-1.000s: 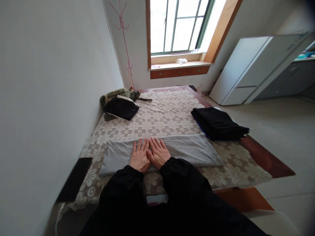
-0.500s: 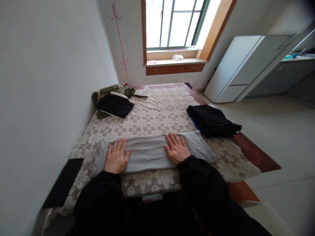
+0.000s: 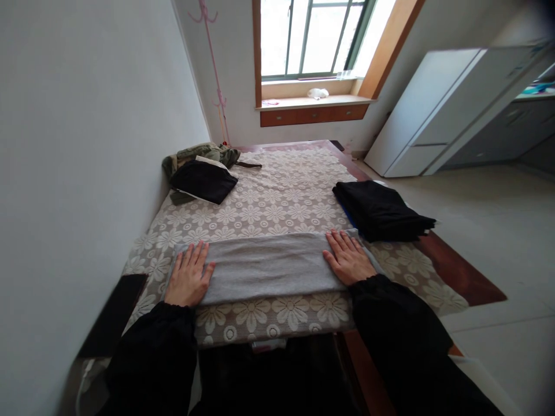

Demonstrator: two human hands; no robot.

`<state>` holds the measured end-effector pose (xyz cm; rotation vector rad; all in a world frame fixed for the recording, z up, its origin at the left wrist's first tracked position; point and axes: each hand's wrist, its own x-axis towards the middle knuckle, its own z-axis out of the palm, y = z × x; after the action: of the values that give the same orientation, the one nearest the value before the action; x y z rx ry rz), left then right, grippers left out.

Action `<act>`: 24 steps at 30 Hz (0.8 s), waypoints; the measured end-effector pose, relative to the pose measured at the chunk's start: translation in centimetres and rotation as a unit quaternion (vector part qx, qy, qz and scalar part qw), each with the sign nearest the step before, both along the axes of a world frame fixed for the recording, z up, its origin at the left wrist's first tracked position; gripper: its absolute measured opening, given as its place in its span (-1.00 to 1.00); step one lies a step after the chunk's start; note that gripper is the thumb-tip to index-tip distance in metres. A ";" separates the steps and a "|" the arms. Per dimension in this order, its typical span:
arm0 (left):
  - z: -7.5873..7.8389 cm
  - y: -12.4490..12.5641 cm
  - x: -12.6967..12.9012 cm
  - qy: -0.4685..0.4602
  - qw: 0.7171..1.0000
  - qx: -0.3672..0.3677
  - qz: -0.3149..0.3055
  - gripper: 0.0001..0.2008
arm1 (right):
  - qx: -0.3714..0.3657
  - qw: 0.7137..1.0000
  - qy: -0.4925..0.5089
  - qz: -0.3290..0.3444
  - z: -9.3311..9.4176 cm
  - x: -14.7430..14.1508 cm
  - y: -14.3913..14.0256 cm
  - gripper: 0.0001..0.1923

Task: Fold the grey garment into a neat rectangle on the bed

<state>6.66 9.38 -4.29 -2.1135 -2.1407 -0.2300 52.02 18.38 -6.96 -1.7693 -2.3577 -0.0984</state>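
On the near edge of the flower-patterned lace bedspread lies the long folded grey cloth. Your left hand and right hand press flat, fingers spread, at its two ends. Press evenly, so no wrinkle forms between them.

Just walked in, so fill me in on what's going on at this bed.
A person in black sleeves presses both palms flat on a folded grey cloth that lies across the near edge of the floral bedcover. The left hand rests on its left end, the right hand on its right end. A folded black stack sits just beyond the right hand.
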 end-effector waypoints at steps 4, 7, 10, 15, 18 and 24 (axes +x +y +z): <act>-0.2 -0.2 -0.2 0.007 1.000 0.000 -0.004 -0.38 | -0.044 0.996 0.047 0.058 0.2 2.0 -0.1 -0.38; -0.3 -0.4 0.3 0.010 1.000 0.019 0.000 -0.37 | -0.051 0.995 0.055 0.063 0.2 2.5 -0.4 -0.39; -0.2 -0.6 0.9 0.021 0.999 0.026 -0.002 -0.36 | -0.014 0.994 0.010 0.105 0.3 1.8 -1.0 -0.38; -0.1 -0.5 1.4 0.036 0.999 0.001 -0.023 -0.35 | -0.015 0.980 -0.024 0.195 0.4 -0.1 -1.5 -0.32; -0.2 -0.4 2.7 0.039 0.999 0.007 -0.002 -0.34 | -0.009 0.990 -0.021 0.136 0.0 -2.3 -2.0 -0.28; -0.3 -0.3 4.6 0.031 0.998 -0.002 -0.052 -0.37 | -0.007 0.992 -0.038 0.124 -0.1 -3.5 -2.3 -0.35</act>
<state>11.24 9.06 -4.55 -2.2064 -2.0032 -0.1685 48.52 16.09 -7.08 -1.4885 -2.6152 -0.1139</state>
